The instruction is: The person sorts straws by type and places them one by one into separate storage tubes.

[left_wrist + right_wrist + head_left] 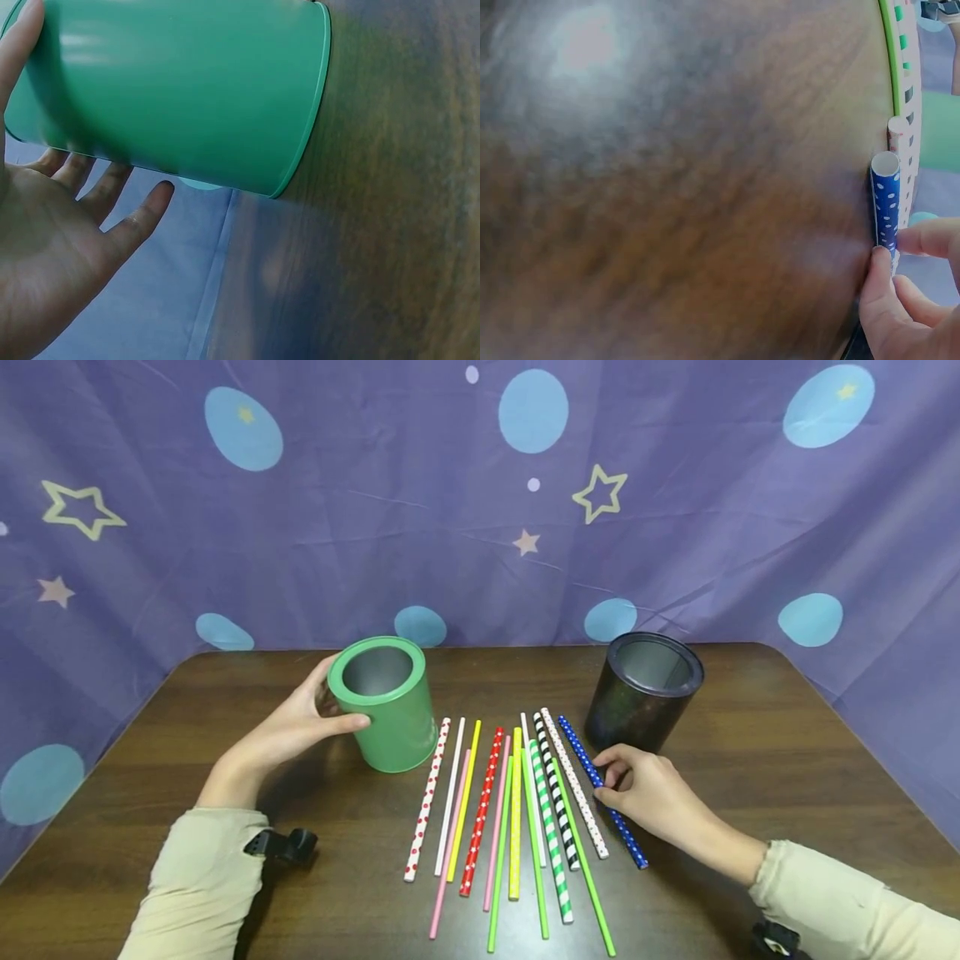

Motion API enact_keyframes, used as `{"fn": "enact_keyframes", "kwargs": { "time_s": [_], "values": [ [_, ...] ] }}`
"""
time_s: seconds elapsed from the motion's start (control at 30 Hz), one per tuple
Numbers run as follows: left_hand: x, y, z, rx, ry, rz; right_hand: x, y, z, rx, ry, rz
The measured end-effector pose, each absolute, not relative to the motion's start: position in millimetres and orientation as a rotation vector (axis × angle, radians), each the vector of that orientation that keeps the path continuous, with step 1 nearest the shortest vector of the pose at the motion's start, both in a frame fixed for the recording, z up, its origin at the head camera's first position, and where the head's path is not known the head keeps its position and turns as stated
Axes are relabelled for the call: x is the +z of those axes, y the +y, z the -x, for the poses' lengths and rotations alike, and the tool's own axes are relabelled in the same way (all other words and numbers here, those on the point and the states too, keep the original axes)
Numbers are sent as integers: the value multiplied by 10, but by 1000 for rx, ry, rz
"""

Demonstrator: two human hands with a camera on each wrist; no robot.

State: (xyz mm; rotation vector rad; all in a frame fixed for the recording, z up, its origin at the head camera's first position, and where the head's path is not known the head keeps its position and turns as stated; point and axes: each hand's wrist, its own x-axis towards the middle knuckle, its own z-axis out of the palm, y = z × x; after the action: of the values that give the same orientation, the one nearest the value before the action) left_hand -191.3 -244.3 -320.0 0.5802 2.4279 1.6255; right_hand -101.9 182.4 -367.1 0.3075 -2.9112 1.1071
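Thumb in front and fingers behind, my left hand [300, 718] holds a green can [393, 735] with an open top at the left of the table. In the left wrist view the can [187, 82] fills the upper part, and the fingertips are partly hidden behind it. My right hand [660, 789] pinches a blue paper straw with white dots [628, 842] between thumb and fingers, at the right end of a row of straws. The right wrist view shows the blue straw's [886, 199] hollow end; whether the straw is lifted off the table I cannot tell.
Several straws lie side by side mid-table, among them a red dotted one [482, 810], a yellow one [515, 827] and a green-striped one [551, 835]. Just beyond my right hand stands a black can [633, 710]. A purple patterned cloth [465, 543] hangs behind the brown table [360, 877].
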Motion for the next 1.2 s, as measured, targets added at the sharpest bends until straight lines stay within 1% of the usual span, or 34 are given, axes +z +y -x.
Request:
{"fn": "enact_keyframes", "kwargs": {
  "time_s": [0.3, 0.57, 0.9, 1.2],
  "values": [
    [-3184, -2470, 1951, 1603, 2441, -601, -3631, 1828, 1011, 1048, -2950, -303],
    [-3276, -2456, 1911, 1639, 2418, -575, -3588, 1906, 961, 1109, -2986, -279],
    [-3257, -2415, 1897, 1646, 2416, -586, -3447, 1891, 902, 1256, -2845, -346],
    [-3211, -2454, 1907, 1615, 2454, -574, -3248, 1774, 947, 1438, -2729, -382]
  ]
}}
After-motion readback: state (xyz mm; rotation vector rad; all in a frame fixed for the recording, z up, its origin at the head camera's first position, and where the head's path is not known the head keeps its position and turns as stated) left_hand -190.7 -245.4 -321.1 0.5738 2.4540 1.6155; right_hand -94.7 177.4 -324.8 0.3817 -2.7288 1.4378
